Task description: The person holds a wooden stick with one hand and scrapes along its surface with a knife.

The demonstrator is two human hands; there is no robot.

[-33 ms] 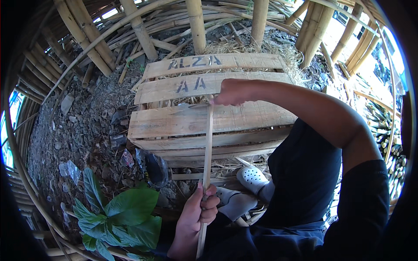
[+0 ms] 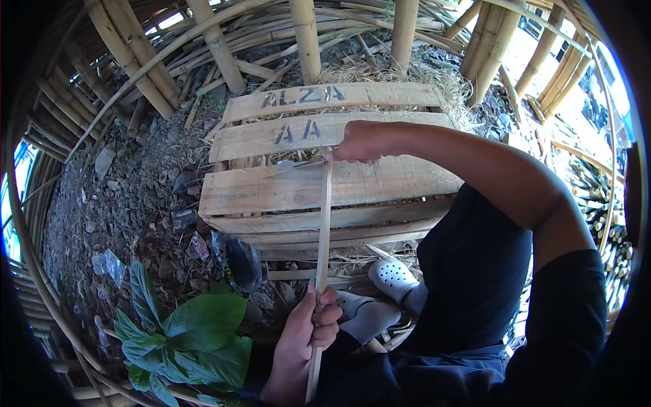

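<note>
Left hand (image 2: 308, 332) fisted tight round lower part of long thin pale bamboo strip (image 2: 321, 244). Right hand (image 2: 359, 142) closed on strip's top end, above weathered slatted wooden crate (image 2: 305, 190). Strip runs near-vertical across crate front. Nothing shifted against earlier frame; both grips unchanged.

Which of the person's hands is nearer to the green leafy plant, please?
Left. The left hand grips the lower end of the thin bamboo strip just right of the green leafy plant; the right hand is far above, over the wooden crate.
</note>
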